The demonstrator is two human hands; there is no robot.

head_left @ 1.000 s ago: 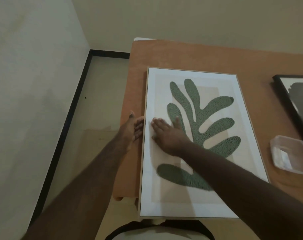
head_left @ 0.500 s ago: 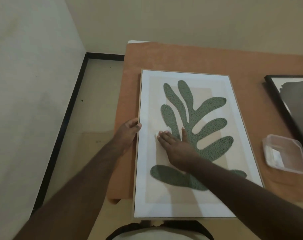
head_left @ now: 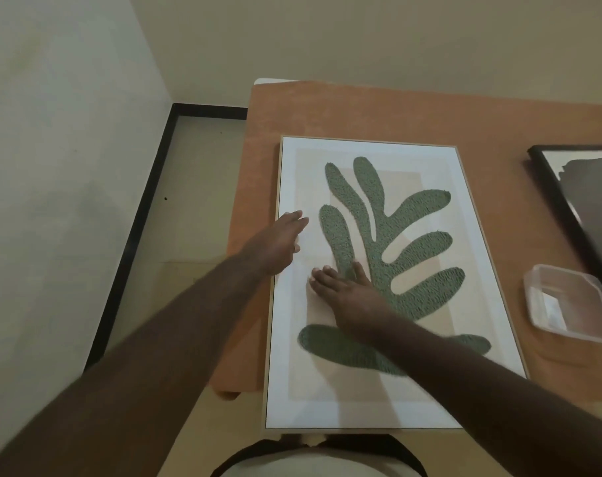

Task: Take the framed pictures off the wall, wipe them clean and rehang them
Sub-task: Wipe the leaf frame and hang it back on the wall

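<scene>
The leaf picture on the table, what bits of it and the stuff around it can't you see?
- Light wood-framed green leaf picture: head view, the right hand and forearm cover part of the leaf; any cloth under the palm is hidden.
- Black-framed picture: cut off by the right edge.
- Clear plastic container: contents too blurred.
- Left hand: motion-blurred; contact unclear.

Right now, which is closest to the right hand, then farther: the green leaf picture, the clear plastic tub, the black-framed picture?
1. Green leaf picture in its light wooden frame: under the right hand.
2. Clear plastic tub: to the right.
3. Black-framed picture: right edge.
</scene>
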